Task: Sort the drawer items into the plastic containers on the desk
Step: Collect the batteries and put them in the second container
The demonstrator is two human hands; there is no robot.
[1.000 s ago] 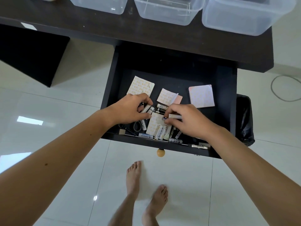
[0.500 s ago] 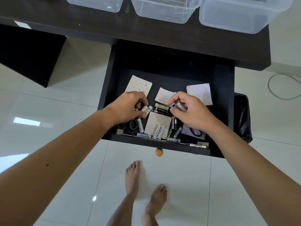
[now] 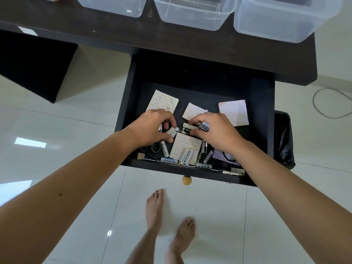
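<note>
Batteries (image 3: 185, 156): loose in the open drawer (image 3: 123, 119), most near its front edge, some lying on a paper sheet.
Right hand (image 3: 217, 133): inside the drawer at mid-depth, fingers curled round a dark battery (image 3: 203, 127), with more batteries under the fingertips.
Left hand (image 3: 152, 128): just beside it, fingers curled, pinching pale batteries (image 3: 173, 132).
Scissors (image 3: 152, 148): near the drawer's front left corner, partly under the left wrist.
Plastic containers (image 3: 194, 15): three clear tubs along the desk (image 3: 76, 35) top, behind the drawer.

A home: bare feet (image 3: 171, 225) on white tiles (image 3: 266, 216), dark desk (image 3: 114, 35).
</note>
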